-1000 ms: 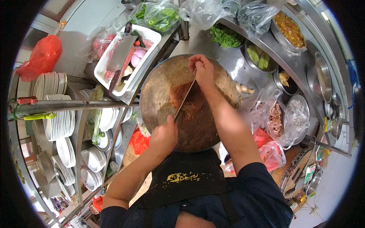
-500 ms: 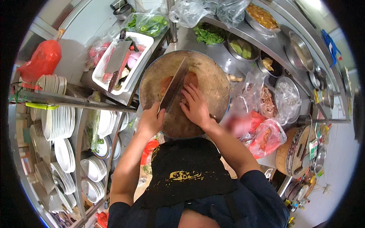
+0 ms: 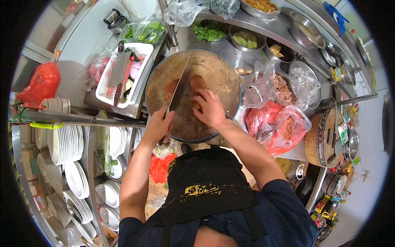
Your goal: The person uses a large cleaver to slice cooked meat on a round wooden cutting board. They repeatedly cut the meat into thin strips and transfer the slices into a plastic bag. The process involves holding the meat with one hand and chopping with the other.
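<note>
A round wooden chopping block (image 3: 154,99) with a worn, stained top lies in front of me. My left hand (image 3: 160,125) is closed round the handle of a cleaver (image 3: 181,84), its broad blade tilted steeply and pointing away from me. To the right of the blade, my right hand (image 3: 209,108) holds down a reddish-brown piece of meat (image 3: 198,82) with curled fingers. Another brown slab (image 3: 171,89) shows left of the blade, partly behind it. My palm hides the near end of the held piece.
A white tub (image 3: 143,61) at the far left holds vegetables, with a second cleaver (image 3: 119,68) across it. Right of the block are red plastic bags (image 3: 263,119) and bagged meat (image 3: 284,90). Steel bowls (image 3: 247,39) stand behind. Stacked plates (image 3: 66,144) fill the left shelves.
The cleaver's blade has turned more edge-on, and more of the brown slab on its left shows. My right hand keeps to the meat. The whole view has shifted slightly.
</note>
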Available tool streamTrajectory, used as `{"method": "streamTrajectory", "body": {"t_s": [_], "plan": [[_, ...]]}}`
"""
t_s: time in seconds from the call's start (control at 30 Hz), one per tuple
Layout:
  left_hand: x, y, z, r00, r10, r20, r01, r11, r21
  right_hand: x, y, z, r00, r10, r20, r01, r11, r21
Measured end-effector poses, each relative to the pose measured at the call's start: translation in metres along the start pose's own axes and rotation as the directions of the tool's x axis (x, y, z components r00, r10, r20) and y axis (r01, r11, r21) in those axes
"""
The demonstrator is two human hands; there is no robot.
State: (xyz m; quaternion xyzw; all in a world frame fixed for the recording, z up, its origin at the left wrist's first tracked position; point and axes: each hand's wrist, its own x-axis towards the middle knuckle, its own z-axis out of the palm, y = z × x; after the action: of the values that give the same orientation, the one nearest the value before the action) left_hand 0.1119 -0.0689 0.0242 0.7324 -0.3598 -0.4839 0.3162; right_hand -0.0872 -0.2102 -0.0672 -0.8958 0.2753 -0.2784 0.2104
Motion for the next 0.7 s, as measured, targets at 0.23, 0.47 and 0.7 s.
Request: {"method": "streamTrajectory", "body": {"t_s": [0.23, 0.47, 0.7], "plan": [[-0.039, -0.024, 0.036, 0.951, 0.245, -0.187, -0.118, 0.850, 0.514, -0.026, -0.006, -0.012, 1.000, -0.020, -0.008, 0.020, 1.000, 0.014], [-0.042, -0.033, 0.055, 0.978, 0.199, -0.061, -0.077, 0.618, 0.783, -0.032, -0.003, 0.000, 0.997, 0.059, -0.044, -0.058, 0.997, 0.043], [-0.024, -0.027, 0.066, 0.983, 0.171, -0.063, -0.041, 0.544, 0.838, -0.032, 0.001, -0.001, 0.995, 0.037, -0.094, -0.030, 0.997, 0.076]]}}
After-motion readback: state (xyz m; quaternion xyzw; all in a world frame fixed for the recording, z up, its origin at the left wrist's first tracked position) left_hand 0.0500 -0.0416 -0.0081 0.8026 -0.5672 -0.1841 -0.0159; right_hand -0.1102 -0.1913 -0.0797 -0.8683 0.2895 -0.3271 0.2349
